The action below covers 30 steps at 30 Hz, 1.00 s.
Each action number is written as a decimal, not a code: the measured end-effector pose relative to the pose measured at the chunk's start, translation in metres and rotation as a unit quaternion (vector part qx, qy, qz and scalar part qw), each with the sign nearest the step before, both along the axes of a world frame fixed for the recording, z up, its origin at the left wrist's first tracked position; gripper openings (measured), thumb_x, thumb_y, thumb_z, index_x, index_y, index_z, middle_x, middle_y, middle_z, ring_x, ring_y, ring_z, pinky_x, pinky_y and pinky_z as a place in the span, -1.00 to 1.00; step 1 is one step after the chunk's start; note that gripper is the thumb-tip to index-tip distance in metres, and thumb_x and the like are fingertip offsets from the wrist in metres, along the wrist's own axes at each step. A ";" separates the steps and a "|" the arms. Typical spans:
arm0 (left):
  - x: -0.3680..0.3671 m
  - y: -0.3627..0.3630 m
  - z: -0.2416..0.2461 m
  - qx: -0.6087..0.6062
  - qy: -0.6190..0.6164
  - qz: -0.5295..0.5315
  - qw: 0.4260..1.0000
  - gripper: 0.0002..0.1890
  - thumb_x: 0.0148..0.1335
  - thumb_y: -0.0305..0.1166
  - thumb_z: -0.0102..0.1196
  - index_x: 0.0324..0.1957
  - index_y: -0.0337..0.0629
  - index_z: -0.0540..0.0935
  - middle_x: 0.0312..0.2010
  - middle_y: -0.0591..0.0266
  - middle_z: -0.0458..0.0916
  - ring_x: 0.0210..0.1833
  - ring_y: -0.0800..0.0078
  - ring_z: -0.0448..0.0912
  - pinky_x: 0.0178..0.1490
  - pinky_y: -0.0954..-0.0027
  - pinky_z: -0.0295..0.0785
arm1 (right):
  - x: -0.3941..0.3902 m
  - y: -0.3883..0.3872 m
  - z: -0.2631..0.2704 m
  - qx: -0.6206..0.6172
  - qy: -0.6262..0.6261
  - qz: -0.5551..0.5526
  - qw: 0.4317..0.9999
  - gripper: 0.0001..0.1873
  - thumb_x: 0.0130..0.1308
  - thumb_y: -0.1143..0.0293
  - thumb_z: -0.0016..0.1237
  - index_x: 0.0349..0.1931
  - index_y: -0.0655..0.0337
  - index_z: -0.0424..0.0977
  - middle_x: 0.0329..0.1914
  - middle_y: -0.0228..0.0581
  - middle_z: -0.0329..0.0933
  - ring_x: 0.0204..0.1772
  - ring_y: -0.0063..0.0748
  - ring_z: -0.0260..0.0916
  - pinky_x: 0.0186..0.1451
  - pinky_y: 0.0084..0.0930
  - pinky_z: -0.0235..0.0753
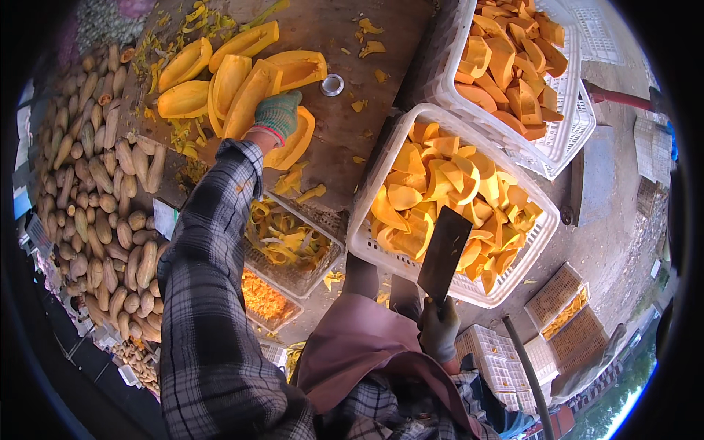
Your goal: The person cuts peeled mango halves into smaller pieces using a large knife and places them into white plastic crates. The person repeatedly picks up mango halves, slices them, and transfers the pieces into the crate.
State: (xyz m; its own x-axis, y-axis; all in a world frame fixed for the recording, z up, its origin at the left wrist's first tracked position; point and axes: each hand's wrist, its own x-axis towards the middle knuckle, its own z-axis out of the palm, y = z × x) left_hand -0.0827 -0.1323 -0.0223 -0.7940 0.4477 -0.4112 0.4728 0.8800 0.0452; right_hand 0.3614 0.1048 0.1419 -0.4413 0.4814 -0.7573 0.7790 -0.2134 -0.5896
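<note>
My left hand [279,116], in a green knitted glove, reaches onto the wooden table among peeled, hollowed squash halves. It touches a long half [252,98] and lies over the upper end of another half [294,144]; its fingertips are hidden, so whether it grips either is unclear. More halves [186,65] lie around them. My right hand [440,329], also gloved, holds a cleaver [445,253] by its handle, blade pointing away from me. The blade is over the near side of a white plastic crate [360,228] heaped with cut squash chunks [432,181].
Another white crate [434,69] of orange chunks stands beyond. A metal ring [332,85] sits on the table [341,143]. Below its edge are a crate of peelings [291,236] and a bin of orange shreds [267,297]. Whole squashes [99,220] are piled at left.
</note>
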 end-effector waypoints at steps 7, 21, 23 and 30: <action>0.027 -0.080 0.003 0.005 -0.055 0.180 0.982 -0.56 0.18 -0.33 -0.03 0.13 -0.04 0.58 0.06 -0.11 0.57 0.07 -0.08 0.54 0.15 0.10 0.45 | 0.005 0.001 0.004 0.027 -0.005 0.040 0.999 -0.85 0.39 0.40 -0.01 -0.33 0.27 0.39 -0.76 -0.41 0.34 -0.70 -0.68 0.29 -0.65 -0.60 0.25; 0.161 -0.142 -0.069 0.347 -0.231 0.555 0.720 -0.42 0.21 -0.58 -0.04 0.31 0.02 0.44 0.00 0.02 0.59 -0.14 0.25 0.57 -0.10 0.32 0.50 | -0.029 -0.004 -0.012 0.020 -0.054 0.110 0.992 -0.83 0.39 0.42 -0.04 -0.38 0.27 0.36 -0.76 -0.37 0.34 -0.71 -0.65 0.29 -0.66 -0.59 0.23; 0.184 -0.127 -0.054 0.355 -0.255 0.668 0.602 -0.42 0.21 -0.56 -0.01 0.32 0.02 0.42 0.11 0.02 0.49 -0.07 0.16 0.54 -0.12 0.14 0.52 | -0.029 -0.005 -0.012 0.010 -0.045 0.118 0.992 -0.84 0.39 0.43 -0.04 -0.38 0.27 0.36 -0.76 -0.37 0.35 -0.71 -0.65 0.29 -0.66 -0.60 0.22; 0.216 -0.090 -0.064 0.392 -0.328 0.727 0.459 -0.42 0.22 -0.33 0.16 0.28 -0.18 0.38 0.16 -0.04 0.41 0.05 0.09 0.50 -0.04 0.07 0.52 | -0.035 -0.010 -0.015 -0.018 -0.030 0.124 0.992 -0.86 0.38 0.44 -0.03 -0.36 0.27 0.38 -0.73 -0.38 0.38 -0.67 -0.66 0.31 -0.62 -0.60 0.26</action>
State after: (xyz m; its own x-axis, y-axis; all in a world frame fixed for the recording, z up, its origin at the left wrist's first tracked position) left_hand 0.1332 -0.2218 -0.0862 -0.3096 -0.1450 -0.9397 -0.9293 -0.1631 0.3314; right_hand 0.3259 0.0947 0.1273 -0.4962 0.3353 -0.8008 0.8439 -0.0302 -0.5356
